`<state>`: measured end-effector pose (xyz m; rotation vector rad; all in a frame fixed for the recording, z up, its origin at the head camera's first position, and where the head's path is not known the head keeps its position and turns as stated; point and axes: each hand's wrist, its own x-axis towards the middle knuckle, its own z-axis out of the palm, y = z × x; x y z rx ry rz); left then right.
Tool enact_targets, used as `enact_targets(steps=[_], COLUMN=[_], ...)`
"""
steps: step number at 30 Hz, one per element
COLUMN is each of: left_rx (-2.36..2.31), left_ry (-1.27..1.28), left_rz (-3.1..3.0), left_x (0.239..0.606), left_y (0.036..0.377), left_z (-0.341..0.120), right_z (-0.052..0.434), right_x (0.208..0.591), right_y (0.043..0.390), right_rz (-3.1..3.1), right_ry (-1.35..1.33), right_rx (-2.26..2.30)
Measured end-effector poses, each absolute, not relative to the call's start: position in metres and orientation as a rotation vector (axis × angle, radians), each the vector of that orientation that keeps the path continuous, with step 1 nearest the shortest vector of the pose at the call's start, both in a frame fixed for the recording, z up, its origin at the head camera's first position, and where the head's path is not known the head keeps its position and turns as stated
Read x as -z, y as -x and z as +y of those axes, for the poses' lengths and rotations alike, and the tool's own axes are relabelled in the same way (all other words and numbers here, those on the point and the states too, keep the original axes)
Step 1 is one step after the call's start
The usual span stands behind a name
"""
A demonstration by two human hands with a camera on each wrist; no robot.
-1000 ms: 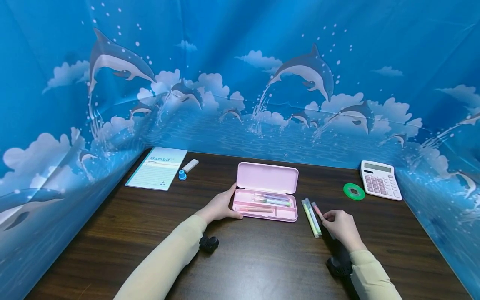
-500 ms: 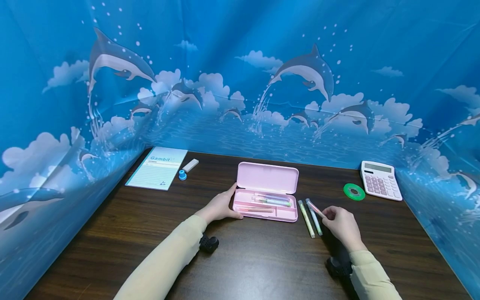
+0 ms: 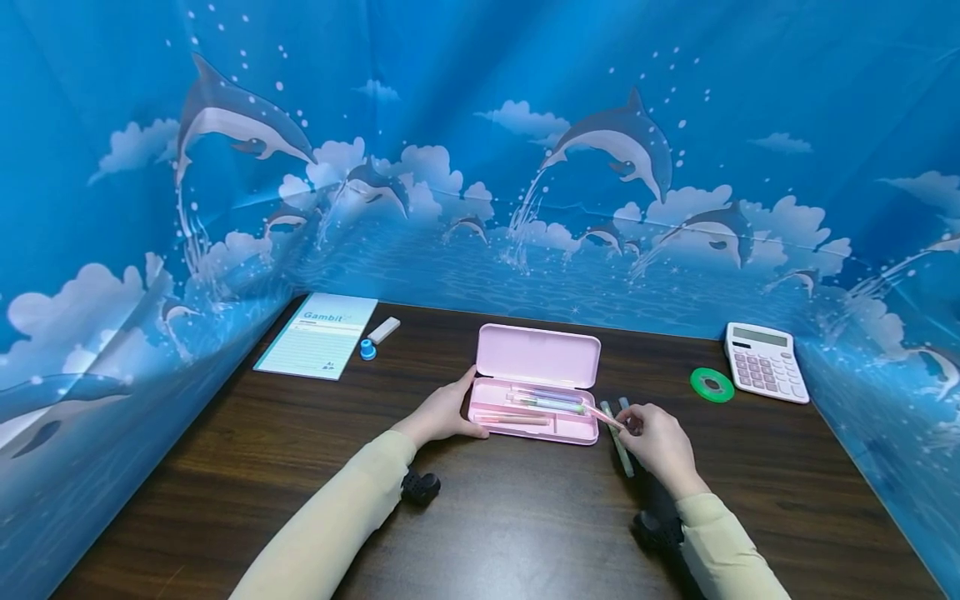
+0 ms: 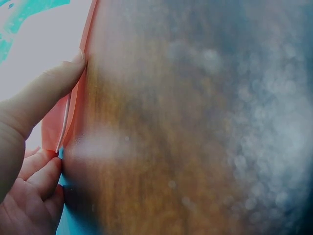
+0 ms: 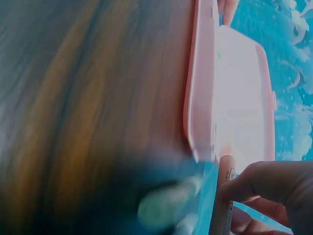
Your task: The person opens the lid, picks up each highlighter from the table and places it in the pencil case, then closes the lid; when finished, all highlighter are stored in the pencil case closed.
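Note:
A pink pencil case (image 3: 538, 357) lies with its lid up at the middle of the table. My left hand (image 3: 442, 410) grips its left end, thumb on the front edge and fingers behind, also seen around the case's corner in the left wrist view. My right hand (image 3: 660, 442) pinches a pink marker pen (image 3: 606, 417), whose far end reaches the case's right rim. In the right wrist view this marker pen (image 5: 223, 200) stands close to the case. Several pens (image 3: 551, 403) lie inside. A yellow-green marker (image 3: 622, 454) and a bluish one (image 3: 624, 403), partly hidden, lie below the right hand.
At the back left are a notebook (image 3: 318, 337), a white eraser-like block (image 3: 385, 330) and a small blue round object (image 3: 367, 350). A green tape roll (image 3: 712, 385) and a calculator (image 3: 767, 364) lie at the right. A dolphin-printed curtain (image 3: 465, 167) borders the table.
The right hand has lifted the pink marker off the table and carried it left to the case's right edge. The two markers left behind have shifted slightly apart. The left hand keeps its place.

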<state>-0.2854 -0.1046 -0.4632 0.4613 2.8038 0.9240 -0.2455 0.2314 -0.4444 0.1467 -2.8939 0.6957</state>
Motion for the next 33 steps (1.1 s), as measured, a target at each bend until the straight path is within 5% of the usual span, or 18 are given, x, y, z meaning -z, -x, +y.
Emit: enact_targets(steps=[33], left_rx=[-0.929], left_ry=[-0.490], left_rz=[2.807], left_x=[0.467], left_y=[0.288], left_z=[-0.105], right_z=[0.114], right_x=[0.444], right_y=[0.258], right_rz=[-2.757], right_ry=[-0.675], right_rx=[-0.779])
